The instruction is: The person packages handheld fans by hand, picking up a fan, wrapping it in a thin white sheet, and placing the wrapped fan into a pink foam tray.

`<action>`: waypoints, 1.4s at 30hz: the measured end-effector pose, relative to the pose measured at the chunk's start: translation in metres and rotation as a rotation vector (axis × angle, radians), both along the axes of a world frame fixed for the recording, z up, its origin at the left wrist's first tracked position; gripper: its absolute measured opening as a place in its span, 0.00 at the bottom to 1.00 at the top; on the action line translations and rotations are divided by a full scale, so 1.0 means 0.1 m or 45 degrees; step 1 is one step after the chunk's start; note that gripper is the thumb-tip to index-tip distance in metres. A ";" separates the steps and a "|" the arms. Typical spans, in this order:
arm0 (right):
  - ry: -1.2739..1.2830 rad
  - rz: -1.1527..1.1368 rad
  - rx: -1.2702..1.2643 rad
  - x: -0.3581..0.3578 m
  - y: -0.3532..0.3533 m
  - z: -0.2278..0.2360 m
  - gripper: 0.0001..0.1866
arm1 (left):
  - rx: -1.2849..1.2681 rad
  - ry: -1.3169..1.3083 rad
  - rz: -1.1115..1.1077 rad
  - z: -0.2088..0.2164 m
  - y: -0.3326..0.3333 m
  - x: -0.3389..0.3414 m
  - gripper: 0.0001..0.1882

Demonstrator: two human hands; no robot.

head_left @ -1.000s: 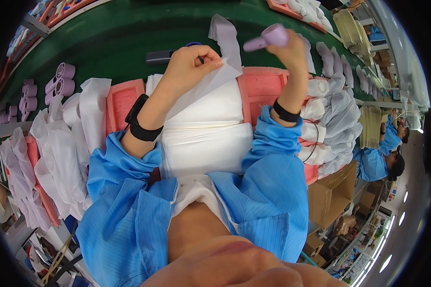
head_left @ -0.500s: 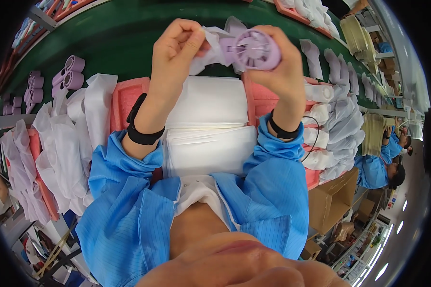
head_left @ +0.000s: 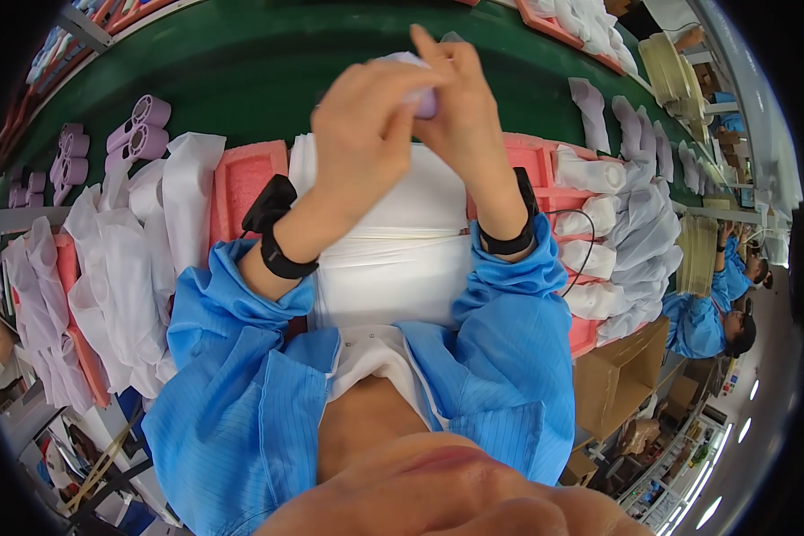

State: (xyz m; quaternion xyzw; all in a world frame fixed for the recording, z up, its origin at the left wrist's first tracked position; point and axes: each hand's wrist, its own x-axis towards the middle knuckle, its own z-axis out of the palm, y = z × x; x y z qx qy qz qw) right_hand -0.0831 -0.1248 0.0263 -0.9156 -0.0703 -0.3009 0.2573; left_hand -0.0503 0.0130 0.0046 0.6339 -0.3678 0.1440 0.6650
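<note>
My left hand (head_left: 362,125) and my right hand (head_left: 463,103) meet over the green surface, closed round a light purple handheld fan (head_left: 426,104). Most of the fan is hidden by my fingers, and its round head does not show. The left fingers reach across it toward the right palm, while one right finger points upward. A bit of thin translucent wrap (head_left: 452,37) shows behind the right fingertips. Below my hands lie stacked white sheets (head_left: 393,277), between pink trays.
Bare purple fans (head_left: 143,134) stand in groups at the left on the green belt (head_left: 241,62). White-wrapped pieces (head_left: 183,205) fill the left tray; more wrapped pieces (head_left: 634,223) lie at the right. A cardboard box (head_left: 621,366) and co-workers in blue (head_left: 697,322) are farther right.
My hands have come together, the left moving right and the right moving left. The fan's round head, in plain view before, is now covered. Belt items at the left have shifted slightly right.
</note>
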 end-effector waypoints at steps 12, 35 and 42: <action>0.107 0.198 0.693 -0.04 -0.04 -0.03 0.38 | 0.209 -0.026 0.241 0.14 -0.07 0.00 0.26; -0.025 -0.157 -0.137 0.02 0.01 -0.09 0.14 | -0.083 -0.267 0.420 0.07 0.09 0.17 0.20; -0.049 -0.246 -0.051 -0.01 0.01 -0.07 0.14 | -0.002 -0.292 0.564 0.06 0.12 0.16 0.13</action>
